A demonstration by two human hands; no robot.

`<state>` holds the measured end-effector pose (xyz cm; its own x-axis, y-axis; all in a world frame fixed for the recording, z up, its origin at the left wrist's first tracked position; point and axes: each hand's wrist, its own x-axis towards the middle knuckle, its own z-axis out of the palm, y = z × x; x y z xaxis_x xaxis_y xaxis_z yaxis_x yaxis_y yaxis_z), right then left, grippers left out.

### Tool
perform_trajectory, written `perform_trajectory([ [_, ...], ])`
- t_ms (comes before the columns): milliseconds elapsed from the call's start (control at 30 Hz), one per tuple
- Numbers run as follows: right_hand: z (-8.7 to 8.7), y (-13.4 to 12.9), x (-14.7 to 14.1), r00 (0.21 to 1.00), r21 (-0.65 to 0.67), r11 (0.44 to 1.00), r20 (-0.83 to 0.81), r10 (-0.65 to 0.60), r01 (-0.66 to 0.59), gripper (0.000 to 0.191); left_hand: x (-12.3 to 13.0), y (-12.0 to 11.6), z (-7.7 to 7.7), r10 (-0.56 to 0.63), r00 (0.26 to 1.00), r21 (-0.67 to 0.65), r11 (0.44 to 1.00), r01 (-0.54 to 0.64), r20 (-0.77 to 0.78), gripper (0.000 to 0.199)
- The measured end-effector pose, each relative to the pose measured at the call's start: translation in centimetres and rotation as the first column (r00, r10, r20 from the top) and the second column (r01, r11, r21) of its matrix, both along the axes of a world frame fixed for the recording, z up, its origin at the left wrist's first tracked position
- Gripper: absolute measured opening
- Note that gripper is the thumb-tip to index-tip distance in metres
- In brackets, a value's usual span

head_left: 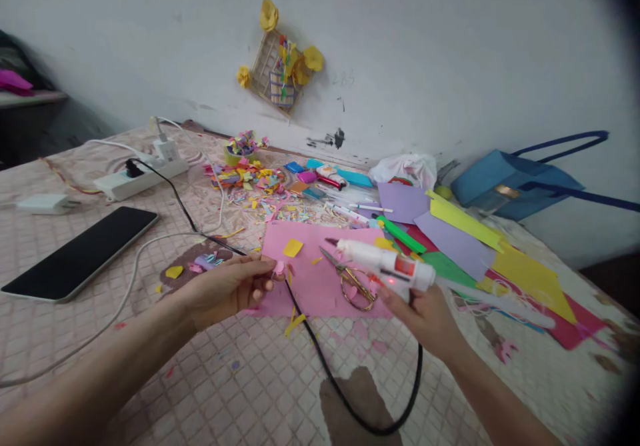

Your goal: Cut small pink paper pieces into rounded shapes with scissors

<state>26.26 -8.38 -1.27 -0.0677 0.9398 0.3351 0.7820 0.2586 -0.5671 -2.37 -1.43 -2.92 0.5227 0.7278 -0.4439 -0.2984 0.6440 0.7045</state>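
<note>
Scuffed pale wall (425, 53); patterned tabletop (235, 386); side ledge (33, 99)

A yellow-flowered decoration (282, 89) hangs on the wall (415, 53).

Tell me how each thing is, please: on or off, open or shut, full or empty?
Glue gun: red light lit, held in the right hand.
Left hand: pinching a small pink piece.
Scissors: lying on the pink sheet; blades look shut.
Phone: lying flat, screen dark.
Power strip: black plug pushed in.
White charger: unplugged.
Bowl: heaped with paper scraps.
</note>
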Motion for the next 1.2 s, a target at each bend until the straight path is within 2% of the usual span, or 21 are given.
perform_trajectory([
  [133,0.7,-1.2,-2.3,0.967,-0.038,0.967,0.034,0.252,-0.251,0.013,0.1,-0.2,0.3,-0.024,1.0,0.0,1.0,0.024,0.0,0.006],
  [267,0.9,-1.0,-3.4,0.936,-0.081,0.933,0.009,0.352,-0.35,0.007,0.1,-0.2,0.3,-0.01,1.0,-0.004,1.0,0.01,-0.002,0.006],
  [500,0.8,-0.8,-3.6,0.933,-0.11,0.93,0.035,0.357,-0.352,0.009,0.3,-0.4,0.8,0.017,0.999,0.007,1.0,-0.017,-0.027,0.006],
  [800,0.7,-1.1,-3.5,0.932,-0.135,0.93,0.08,0.355,-0.343,0.007,0.4,-0.6,0.6,-0.026,0.999,0.068,0.997,0.028,-0.041,0.008],
  [1200,0.8,-1.0,-3.6,0.934,-0.094,0.934,0.067,0.351,-0.344,0.009,0.7,-0.7,0.8,-0.047,0.996,0.085,0.995,0.053,-0.08,0.009],
])
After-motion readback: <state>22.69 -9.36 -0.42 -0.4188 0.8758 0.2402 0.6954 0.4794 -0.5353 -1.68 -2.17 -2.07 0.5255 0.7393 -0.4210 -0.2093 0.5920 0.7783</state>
